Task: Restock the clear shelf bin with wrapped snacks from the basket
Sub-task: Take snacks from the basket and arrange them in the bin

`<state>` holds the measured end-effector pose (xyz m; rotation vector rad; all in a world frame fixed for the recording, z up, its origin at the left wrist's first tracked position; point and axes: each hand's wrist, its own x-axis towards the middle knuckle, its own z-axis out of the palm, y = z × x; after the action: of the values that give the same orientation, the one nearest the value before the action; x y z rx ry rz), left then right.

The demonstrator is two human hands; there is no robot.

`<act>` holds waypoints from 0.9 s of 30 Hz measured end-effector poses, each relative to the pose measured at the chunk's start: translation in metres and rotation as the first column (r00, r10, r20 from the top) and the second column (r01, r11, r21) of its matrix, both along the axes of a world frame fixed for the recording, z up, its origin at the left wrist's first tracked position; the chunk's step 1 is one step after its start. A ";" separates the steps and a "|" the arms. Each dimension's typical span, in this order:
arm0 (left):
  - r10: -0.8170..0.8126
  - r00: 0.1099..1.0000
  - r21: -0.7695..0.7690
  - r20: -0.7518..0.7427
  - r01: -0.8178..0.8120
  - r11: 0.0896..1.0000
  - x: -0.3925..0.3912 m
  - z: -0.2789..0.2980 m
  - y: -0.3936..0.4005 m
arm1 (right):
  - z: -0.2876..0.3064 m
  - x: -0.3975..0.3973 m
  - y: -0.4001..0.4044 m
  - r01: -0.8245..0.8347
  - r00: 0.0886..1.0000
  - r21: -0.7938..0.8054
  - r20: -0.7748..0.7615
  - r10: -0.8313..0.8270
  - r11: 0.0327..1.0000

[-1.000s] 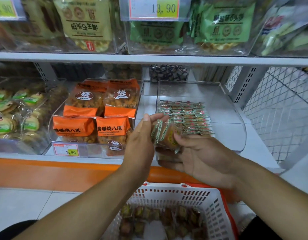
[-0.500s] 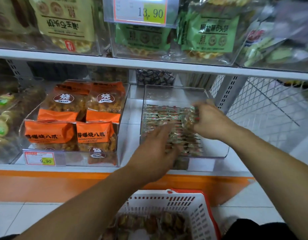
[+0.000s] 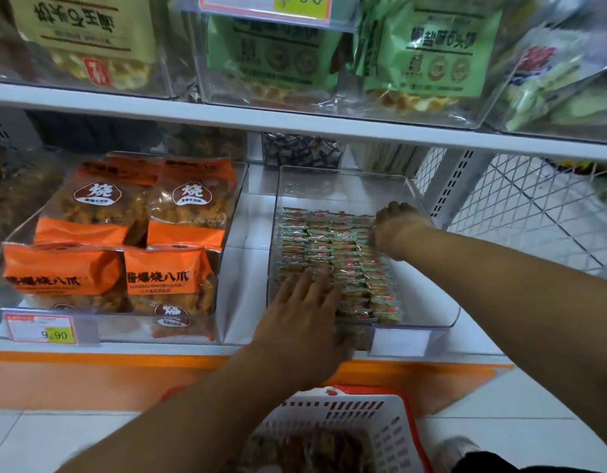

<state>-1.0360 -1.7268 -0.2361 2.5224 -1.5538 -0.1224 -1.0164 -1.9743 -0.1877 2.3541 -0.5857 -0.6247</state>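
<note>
**Both hands in the bin, squaring up the rows**

The clear plastic shelf bin (image 3: 428,327) sits on the lower white shelf (image 3: 233,346), its low front lip facing the aisle so stock can be reached from the front. Inside, the small wrapped snacks with green-and-red edged wrappers (image 3: 336,254) stand packed on edge in tight rows, a layout that probably fits the most pieces and keeps them facing forward.

The left hand (image 3: 303,310) lies flat over the front-left rows, fingers straight and spread, apparently pressing the packs down and holding them from toppling. The right hand (image 3: 396,230) reaches deep along the bin's right wall at the back end of the rows, knuckles up and fingers curled downward; whether it grips a snack or only tucks one in is hidden behind the knuckles.

The back of the bin is bare, so the restocking looks far from finished. The white slotted plastic basket with a red rim (image 3: 373,421) waits on the floor directly below, more wrapped snacks visible in it, close enough for the next handful.
</note>
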 end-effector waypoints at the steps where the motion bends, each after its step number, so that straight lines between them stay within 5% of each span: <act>1: 0.000 1.000 0.004 0.003 0.000 1.000 0.000 0.001 0.000 | -0.004 -0.002 -0.001 -0.009 0.999 -0.056 -0.048 0.006 0.998; 9: -0.014 1.000 0.040 0.015 0.013 0.999 -0.002 0.003 -0.002 | 0.003 0.011 -0.012 -0.128 0.991 -0.173 -0.064 0.118 0.977; 15: -0.026 0.999 0.062 0.044 0.023 0.998 0.002 0.000 -0.003 | 0.007 0.020 -0.012 -0.030 1.000 -0.019 -0.003 0.030 0.999; 21: -0.019 0.998 -0.035 0.064 0.021 0.999 0.001 0.016 -0.002 | 0.029 -0.004 0.018 -0.064 0.968 0.198 0.249 0.013 0.978; 27: 0.031 0.970 -0.110 0.243 -0.005 0.994 -0.030 0.028 0.051 | 0.075 -0.078 0.107 -0.334 0.775 0.277 0.625 0.095 0.901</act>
<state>-1.0657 -1.6757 -0.2078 2.5424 -1.5733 0.2786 -1.0941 -1.8671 -0.1123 2.9465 -0.4638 0.1696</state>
